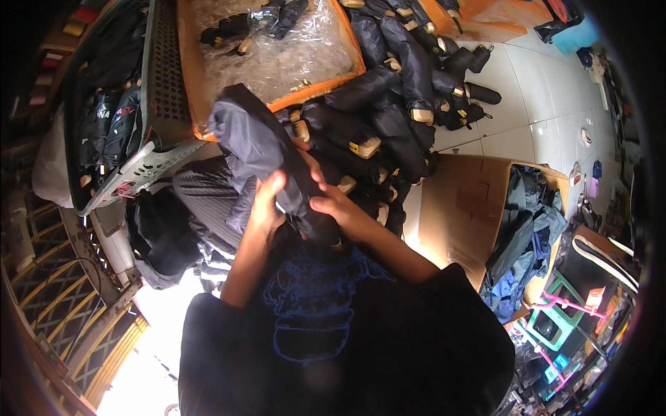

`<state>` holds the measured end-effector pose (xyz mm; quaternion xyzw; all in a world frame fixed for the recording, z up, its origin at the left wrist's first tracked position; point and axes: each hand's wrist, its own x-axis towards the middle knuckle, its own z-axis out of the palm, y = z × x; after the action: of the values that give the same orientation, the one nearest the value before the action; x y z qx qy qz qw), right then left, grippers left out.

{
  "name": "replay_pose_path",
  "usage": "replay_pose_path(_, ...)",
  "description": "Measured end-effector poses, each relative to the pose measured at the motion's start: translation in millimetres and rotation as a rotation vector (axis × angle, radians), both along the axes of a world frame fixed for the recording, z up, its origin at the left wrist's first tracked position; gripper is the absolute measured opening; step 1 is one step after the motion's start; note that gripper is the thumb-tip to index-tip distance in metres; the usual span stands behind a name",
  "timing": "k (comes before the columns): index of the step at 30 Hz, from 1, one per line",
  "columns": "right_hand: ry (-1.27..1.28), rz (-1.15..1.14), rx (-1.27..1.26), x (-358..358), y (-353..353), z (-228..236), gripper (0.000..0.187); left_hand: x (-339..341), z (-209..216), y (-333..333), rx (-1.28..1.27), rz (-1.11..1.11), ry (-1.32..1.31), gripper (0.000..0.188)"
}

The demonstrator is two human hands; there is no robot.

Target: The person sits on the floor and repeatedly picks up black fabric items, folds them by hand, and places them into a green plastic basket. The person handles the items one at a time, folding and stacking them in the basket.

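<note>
Both hands, left point(266, 201) and right point(333, 206), grip a dark folded umbrella point(263, 149), mid-sleeving; next, seating the cover snugly needs a steady pull.

Folded umbrella point(267, 156) (dark) in both hands

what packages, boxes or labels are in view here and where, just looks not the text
Cardboard box: right of the hands, open, brown, holding blue-grey fabric.
Orange tray: top centre, shallow, lined with crinkled clear plastic bags.
Grey crate: upper left, perforated plastic, tipped on its side.
Small tags: lower right, orange and white, on a pink frame.
Left hand and right hand: grip a dark folded umbrella, no label visible.
</note>
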<state>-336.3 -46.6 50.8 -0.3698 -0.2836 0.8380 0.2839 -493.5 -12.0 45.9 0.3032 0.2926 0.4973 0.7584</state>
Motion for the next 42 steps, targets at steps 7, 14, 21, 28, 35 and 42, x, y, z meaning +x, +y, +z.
replay_pose_path(7, -0.272, -0.097, 0.340, -12, 14, 1, 0.049, 6, 23, 15, -0.077, 0.321, 0.220, 0.035)
replay_pose_path(14, -0.256, 0.021, 0.171, -5, 27, 22, 0.047, -4, 17, 20, 0.060, 0.033, -0.149, 0.076)
replay_pose_path(21, -0.020, -0.060, 0.063, -10, 30, 24, 0.040, -1, 12, 21, 0.231, 0.025, -0.068, 0.085)
replay_pose_path(28, -0.023, -0.011, 0.207, -8, 41, 23, 0.067, 4, 23, 3, -0.071, 0.491, 0.120, 0.053)
replay_pose_path(35, -0.235, -0.066, 0.209, -13, 40, 27, 0.043, 6, 29, 16, 0.130, 0.314, 0.203, 0.056)
replay_pose_path(42, 0.016, -0.080, 0.040, -11, 36, 25, 0.041, -6, 31, 32, 0.297, 0.073, -0.031, 0.098)
